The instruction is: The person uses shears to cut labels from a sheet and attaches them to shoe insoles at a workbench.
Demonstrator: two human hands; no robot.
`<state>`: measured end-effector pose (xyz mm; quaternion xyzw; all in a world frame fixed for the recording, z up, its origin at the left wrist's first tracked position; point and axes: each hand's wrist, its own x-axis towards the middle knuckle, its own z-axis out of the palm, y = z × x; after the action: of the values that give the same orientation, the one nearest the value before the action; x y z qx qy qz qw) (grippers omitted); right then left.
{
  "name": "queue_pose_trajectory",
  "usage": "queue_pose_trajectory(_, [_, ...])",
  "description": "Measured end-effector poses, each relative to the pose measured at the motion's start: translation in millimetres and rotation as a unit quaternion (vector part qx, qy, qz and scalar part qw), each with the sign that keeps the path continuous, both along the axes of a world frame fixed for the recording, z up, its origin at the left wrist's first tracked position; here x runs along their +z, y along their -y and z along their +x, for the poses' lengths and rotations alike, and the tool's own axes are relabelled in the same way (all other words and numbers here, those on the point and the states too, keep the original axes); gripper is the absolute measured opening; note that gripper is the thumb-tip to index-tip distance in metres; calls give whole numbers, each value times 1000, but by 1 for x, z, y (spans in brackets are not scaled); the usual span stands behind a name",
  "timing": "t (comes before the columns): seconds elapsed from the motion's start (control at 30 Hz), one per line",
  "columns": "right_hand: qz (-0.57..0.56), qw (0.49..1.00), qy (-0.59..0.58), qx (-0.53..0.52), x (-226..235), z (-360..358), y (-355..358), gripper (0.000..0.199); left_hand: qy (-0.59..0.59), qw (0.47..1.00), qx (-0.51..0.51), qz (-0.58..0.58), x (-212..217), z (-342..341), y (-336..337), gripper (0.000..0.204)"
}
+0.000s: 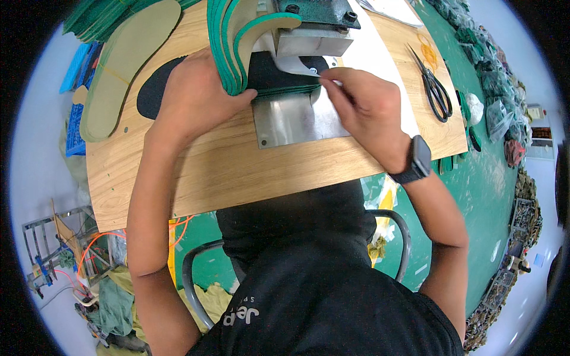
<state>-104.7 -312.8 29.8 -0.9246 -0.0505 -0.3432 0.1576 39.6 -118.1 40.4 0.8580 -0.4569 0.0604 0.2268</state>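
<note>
Right hand pinches a white paper strip under the green press head, over the steel plate. Left hand grips a fanned stack of green-edged foam insoles. Farther back a beige pile waits, looks unprocessed, so plenty's left. Black scissors lie on the wooden board.

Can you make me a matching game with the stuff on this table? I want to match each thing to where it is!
Things:
1. scissors
2. watch
3. left hand
4. white strip

Places:
A. on the right wrist
B. pinched by the right hand
C. lying alone on the wooden board
D. on the green-edged insoles

Pairs: 1-C, 2-A, 3-D, 4-B
</note>
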Motion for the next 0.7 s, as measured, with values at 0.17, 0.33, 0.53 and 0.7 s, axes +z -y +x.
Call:
queue_pose_trajectory(0.17, [185, 960, 49, -206, 20, -48, 51, 6, -194, 976, 88, -45, 9, 2, 2, 30])
queue_pose_trajectory(0.33, [45, 962, 78, -257, 25, -44, 61, 7, -244, 931, 106, -249, 10, 22, -13, 19])
queue_pose_trajectory(0.53, [-49, 994, -80, -64, -2, -1, 3, 4, -282, 887, 59, -360, -3, 33, -17, 14])
queue_pose_trajectory(0.7, [-77, 991, -112, 3, -7, 4, 2, 10, -255, 918, 59, -298, 2, 28, -18, 15])
